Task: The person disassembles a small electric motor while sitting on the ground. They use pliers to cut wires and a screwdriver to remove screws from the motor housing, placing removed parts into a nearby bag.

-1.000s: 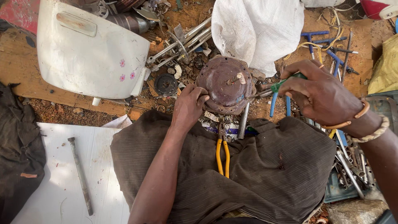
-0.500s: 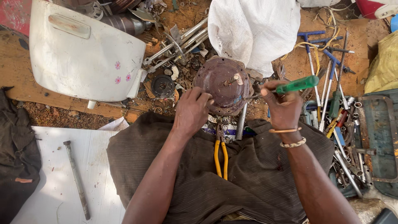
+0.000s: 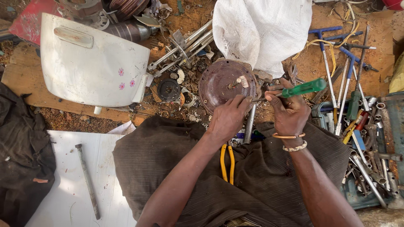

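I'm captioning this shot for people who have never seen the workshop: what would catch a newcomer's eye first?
First, the two hands at centre: the left hand steadies a round, rusty brown motor housing, while the right hand works a green-handled screwdriver at its rim. Next, the big white curved cover with pink flowers at upper left, and the white woven sack above the housing.

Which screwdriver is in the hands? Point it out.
The green-handled screwdriver, gripped in the right hand beside the round brown metal disc; the blue-handled tools lie untouched on the ground.
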